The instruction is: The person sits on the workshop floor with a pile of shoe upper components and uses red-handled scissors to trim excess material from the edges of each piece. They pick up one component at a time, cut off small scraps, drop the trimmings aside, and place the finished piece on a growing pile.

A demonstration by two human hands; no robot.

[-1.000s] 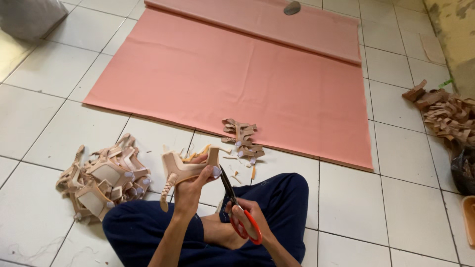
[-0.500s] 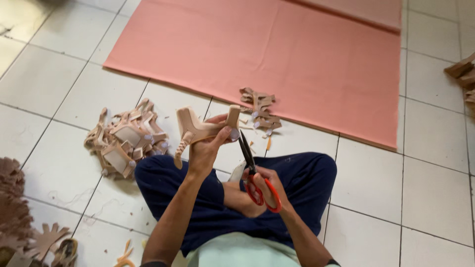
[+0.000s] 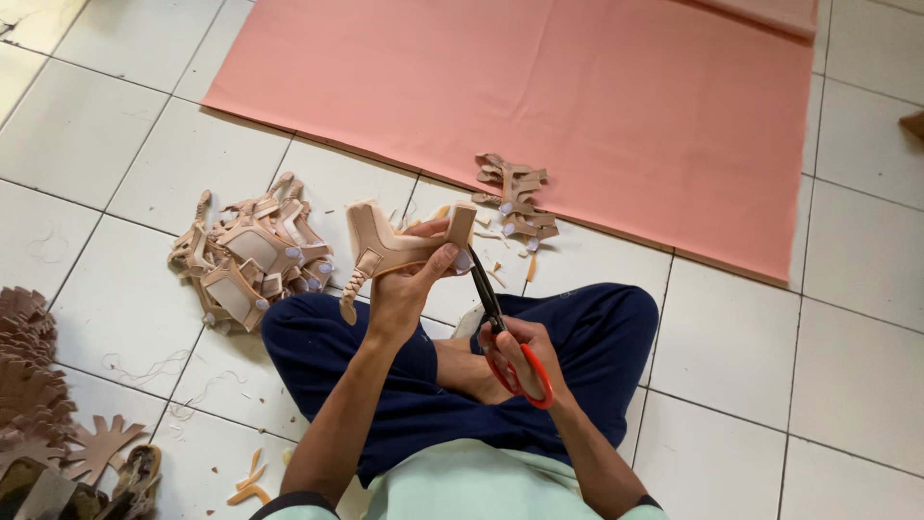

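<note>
The beige shoe upper (image 3: 390,248) is held up over the person's lap, above the tiled floor (image 3: 731,337), pinched in the left hand (image 3: 409,289), whose grip closes on its right end. The scissors (image 3: 500,327) sit in the right hand (image 3: 520,351), fingers through the orange handles, blade tips at the piece's edge. Trimming cleanly seems to call for holding the piece taut and taking short snips. A pile of uppers (image 3: 252,255) lies to the left, a smaller pile (image 3: 515,197) ahead near the pink sheet (image 3: 577,96).
</note>
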